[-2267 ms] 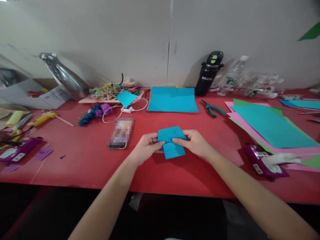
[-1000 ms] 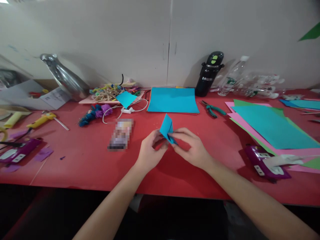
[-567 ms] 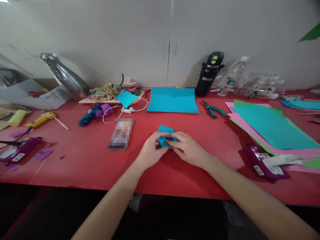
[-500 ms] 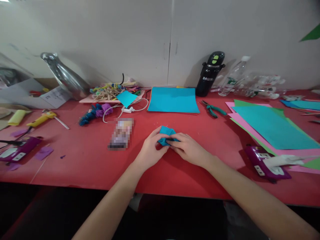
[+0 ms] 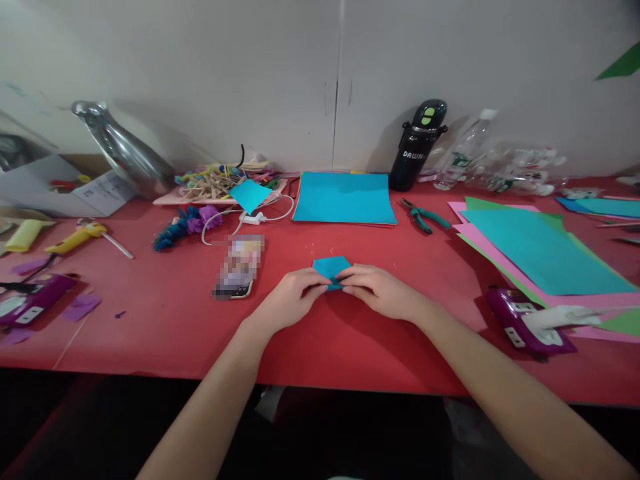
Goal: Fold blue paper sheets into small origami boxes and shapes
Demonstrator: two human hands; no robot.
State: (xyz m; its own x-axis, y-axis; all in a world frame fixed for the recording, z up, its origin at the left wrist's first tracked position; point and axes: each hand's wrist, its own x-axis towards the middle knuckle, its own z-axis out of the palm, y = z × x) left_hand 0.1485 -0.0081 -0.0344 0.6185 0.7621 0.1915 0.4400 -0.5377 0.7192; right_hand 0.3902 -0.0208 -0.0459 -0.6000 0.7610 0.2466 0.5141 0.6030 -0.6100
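A small piece of folded blue paper (image 5: 331, 266) lies just over the red tabletop between my hands, its upper part flat and its near edge turned up. My left hand (image 5: 295, 297) pinches the near left edge between thumb and fingers. On the other side, my right hand (image 5: 377, 288) pinches the right part of the same edge. The fingers of both hands hide much of the fold. To the left of my left hand lies a phone (image 5: 242, 291) with a blurred screen.
Behind are a stack of blue sheets (image 5: 345, 198), teal-handled pliers (image 5: 425, 216) and a black bottle (image 5: 417, 150). Coloured sheets (image 5: 550, 253) and a purple tissue box (image 5: 527, 327) lie right. Left are a yellow glue gun (image 5: 80, 236) and a tray of sticks (image 5: 167, 199).
The blue paper has gone from a bunched, opened shape to a flatter one with a folded near edge. Both hands have shifted to that edge, and my left hand sits lower over the table.
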